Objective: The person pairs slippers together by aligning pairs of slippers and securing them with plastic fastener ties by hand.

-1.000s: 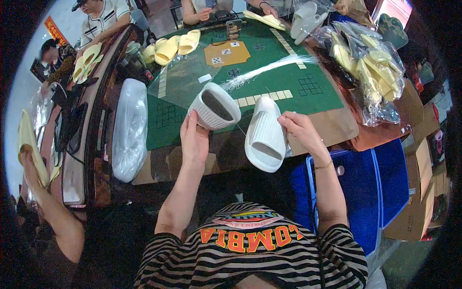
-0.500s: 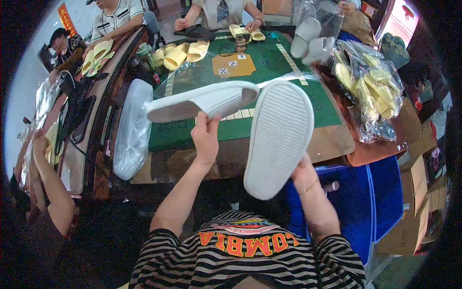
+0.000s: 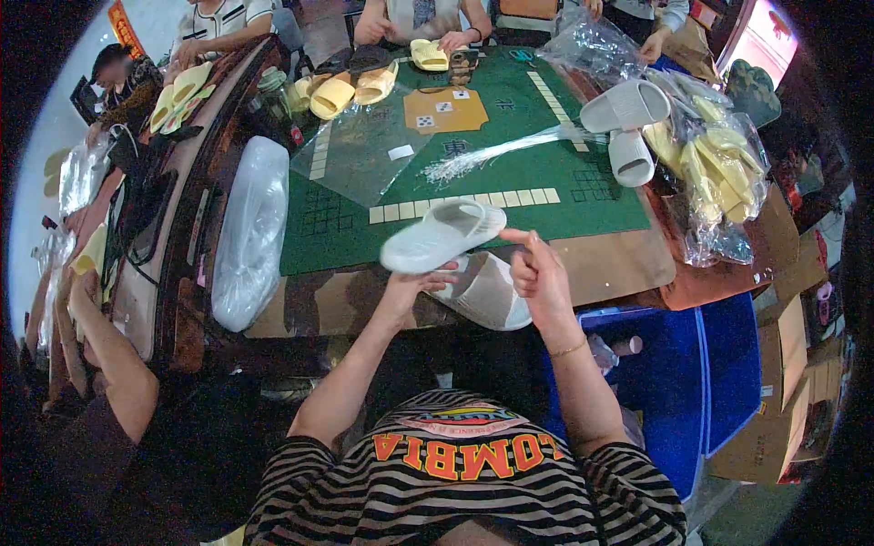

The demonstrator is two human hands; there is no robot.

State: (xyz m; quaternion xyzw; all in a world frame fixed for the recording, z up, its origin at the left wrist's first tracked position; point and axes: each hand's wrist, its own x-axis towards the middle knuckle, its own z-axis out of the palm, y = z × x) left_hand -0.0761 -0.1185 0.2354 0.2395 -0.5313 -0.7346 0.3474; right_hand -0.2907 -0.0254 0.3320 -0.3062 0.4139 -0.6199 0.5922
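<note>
A white slipper (image 3: 435, 241), slightly blurred, is held up over the near table edge. My left hand (image 3: 414, 289) is closed on its underside. My right hand (image 3: 541, 278) has its index finger stretched out, its tip at the slipper's right end, and its other fingers partly curled. Below and between my hands, a second white slipper (image 3: 492, 293) lies on the brown near edge of the table. Beyond them is the green mat (image 3: 364, 237) with a clear plastic bag (image 3: 360, 164) and a bundle of thin clear strands (image 3: 501, 155) on it.
A clear-wrapped white bundle (image 3: 250, 237) lies left. White slippers (image 3: 628, 107) and bagged yellow slippers (image 3: 719, 173) are at the right; yellow slippers (image 3: 332, 96) sit at the far left. Co-workers sit around the table. A blue bin (image 3: 655, 373) stands by my right arm.
Before, each hand held a white slipper up. Now one lies on the table edge, and the other is in my left hand, lower and nearer. A co-worker's white slippers now lie outside the bag.
</note>
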